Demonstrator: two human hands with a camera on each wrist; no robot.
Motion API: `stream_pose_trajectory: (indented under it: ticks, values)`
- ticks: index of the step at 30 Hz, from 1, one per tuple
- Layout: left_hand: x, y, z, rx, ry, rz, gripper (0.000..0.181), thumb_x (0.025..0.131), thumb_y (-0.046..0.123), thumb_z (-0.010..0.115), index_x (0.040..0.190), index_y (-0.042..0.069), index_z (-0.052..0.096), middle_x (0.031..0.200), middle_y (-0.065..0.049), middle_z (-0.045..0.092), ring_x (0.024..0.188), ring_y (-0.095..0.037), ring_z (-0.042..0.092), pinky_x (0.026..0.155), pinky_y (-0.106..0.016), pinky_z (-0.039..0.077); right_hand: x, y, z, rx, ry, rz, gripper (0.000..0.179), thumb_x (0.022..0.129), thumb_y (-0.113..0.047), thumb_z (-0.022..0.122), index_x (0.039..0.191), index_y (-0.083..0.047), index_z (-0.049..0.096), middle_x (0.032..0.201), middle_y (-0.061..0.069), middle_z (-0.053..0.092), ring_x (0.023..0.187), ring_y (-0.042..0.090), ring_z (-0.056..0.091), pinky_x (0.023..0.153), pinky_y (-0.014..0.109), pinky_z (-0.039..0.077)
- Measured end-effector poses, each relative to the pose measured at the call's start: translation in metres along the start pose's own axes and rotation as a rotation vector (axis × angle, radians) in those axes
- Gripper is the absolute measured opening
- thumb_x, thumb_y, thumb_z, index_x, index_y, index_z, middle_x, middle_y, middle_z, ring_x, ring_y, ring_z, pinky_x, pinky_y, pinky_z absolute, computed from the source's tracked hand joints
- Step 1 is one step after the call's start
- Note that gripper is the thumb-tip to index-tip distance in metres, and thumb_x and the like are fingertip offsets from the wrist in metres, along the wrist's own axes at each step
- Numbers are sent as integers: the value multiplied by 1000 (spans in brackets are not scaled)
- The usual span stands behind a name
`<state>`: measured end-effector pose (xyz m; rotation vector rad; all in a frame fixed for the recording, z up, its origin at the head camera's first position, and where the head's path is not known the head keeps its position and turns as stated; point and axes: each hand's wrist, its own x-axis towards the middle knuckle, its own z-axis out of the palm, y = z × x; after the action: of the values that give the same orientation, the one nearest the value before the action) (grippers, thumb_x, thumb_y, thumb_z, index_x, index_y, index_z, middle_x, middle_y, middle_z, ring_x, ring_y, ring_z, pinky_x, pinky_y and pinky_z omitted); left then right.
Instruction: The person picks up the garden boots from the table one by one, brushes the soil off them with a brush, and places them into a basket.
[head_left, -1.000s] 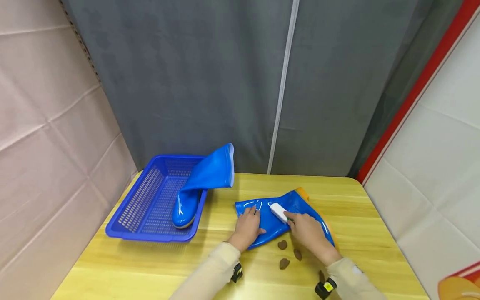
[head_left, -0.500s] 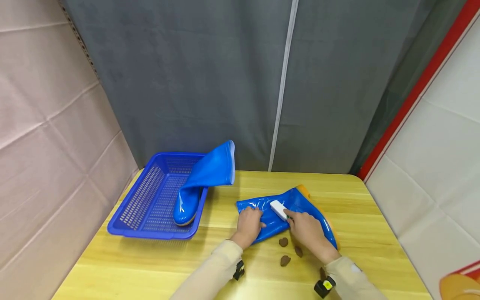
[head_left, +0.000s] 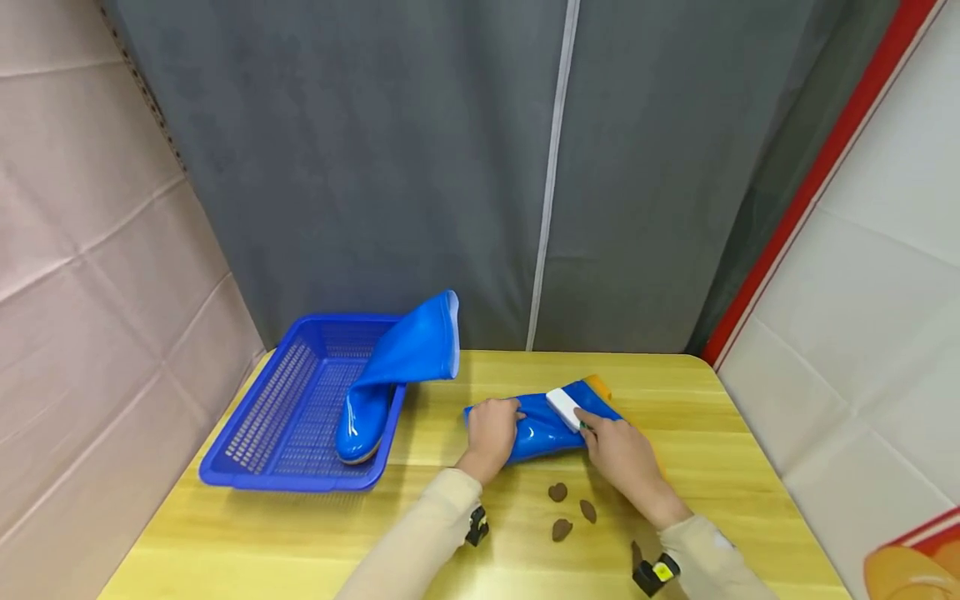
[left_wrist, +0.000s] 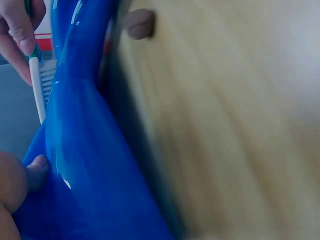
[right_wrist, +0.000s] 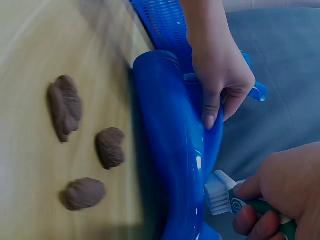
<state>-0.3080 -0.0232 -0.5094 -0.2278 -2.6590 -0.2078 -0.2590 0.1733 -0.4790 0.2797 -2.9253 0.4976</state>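
Observation:
A glossy blue rubber boot (head_left: 543, 440) with a yellow sole lies on its side at the right of the table. My left hand (head_left: 492, 432) grips its shaft near the opening, thumb pressed on the rubber in the left wrist view. In my right hand (head_left: 626, 460) is a white scrub brush (head_left: 564, 409) with a green and white handle. Its bristles meet the boot's side, as the right wrist view shows at the brush head (right_wrist: 218, 192). Part of the boot's foot is hidden behind my right hand and forearm.
Several brown lumps (head_left: 562, 530) lie on the wooden table (head_left: 720, 467) in front of the boot. To the left stands a blue plastic basket (head_left: 225, 482), and a second blue boot (head_left: 408, 346) leans over its right rim. A grey curtain (head_left: 375, 167) hangs behind.
My left hand has gone from lying on the shaft to gripping it, and the boot has rolled and bunched up. The brush has shifted slightly along the boot, still in my right hand.

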Motion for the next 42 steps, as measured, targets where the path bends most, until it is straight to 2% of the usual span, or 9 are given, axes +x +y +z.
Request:
stream_pose_trajectory:
  ticks: [7, 12, 20, 26, 29, 32, 35, 39, 42]
  values:
    - [22, 9, -19, -106, 19, -52, 17, 89, 36, 63, 96, 27, 75, 87, 5, 76, 69, -19, 70, 51, -30, 50, 3, 6, -18, 14, 81, 24, 38, 93, -22, 58, 131, -22, 57, 43, -4, 30, 35, 12, 28, 35, 22, 22]
    - [42, 18, -33, -137, 33, -26, 20, 93, 36, 57, 96, 27, 75, 87, 5, 76, 69, -21, 70, 51, -31, 51, 4, 10, -28, 39, 98, 47, 39, 94, -22, 56, 133, -20, 55, 44, -3, 31, 36, 12, 29, 36, 22, 23]
    - [76, 23, -74, -104, 91, 36, 19, 89, 38, 61, 95, 26, 76, 84, 1, 76, 62, -21, 68, 48, -29, 50, 6, 8, -40, 74, 103, 73, 40, 96, -24, 54, 136, -19, 53, 48, 0, 37, 39, 13, 33, 38, 23, 25]
    - [101, 23, -96, -117, -14, 63, 22, 90, 36, 60, 103, 26, 74, 95, 3, 76, 70, -19, 69, 55, -28, 54, 11, 8, -41, 119, 74, 93, 42, 96, -23, 54, 137, -17, 51, 50, 1, 39, 39, 13, 35, 38, 22, 26]
    - [108, 19, -97, -119, -99, 64, 24, 89, 38, 60, 102, 24, 75, 93, 2, 76, 71, -18, 68, 59, -28, 55, 15, 9, -35, 113, 58, 109, 40, 95, -23, 54, 135, -18, 53, 50, 1, 38, 38, 14, 35, 38, 22, 26]
    - [107, 13, -87, -86, -144, 54, 26, 89, 39, 60, 99, 20, 75, 86, 0, 76, 70, -19, 67, 60, -30, 55, 15, 13, -24, 82, 17, 125, 40, 95, -23, 54, 134, -17, 54, 51, 1, 37, 39, 14, 35, 39, 23, 26]
    - [97, 11, -73, -52, -110, 56, 27, 89, 39, 61, 96, 17, 75, 79, -2, 75, 69, -20, 68, 61, -31, 56, 13, 19, -12, 58, -15, 145, 40, 95, -22, 55, 134, -15, 54, 51, 1, 37, 40, 14, 35, 40, 24, 27]
    - [83, 18, -59, -20, 1, 84, 27, 89, 38, 62, 90, 14, 74, 77, -4, 74, 68, -22, 69, 61, -34, 55, 10, 25, -5, 47, -6, 158, 41, 95, -22, 54, 135, -13, 53, 52, 4, 41, 43, 16, 36, 40, 25, 29]
    - [75, 25, -53, 8, 6, 86, 30, 91, 41, 58, 95, 14, 71, 83, -4, 75, 74, -23, 70, 67, -36, 55, 12, 29, -5, 33, 14, 160, 40, 95, -22, 53, 134, -11, 54, 53, 5, 43, 44, 17, 37, 39, 26, 29]
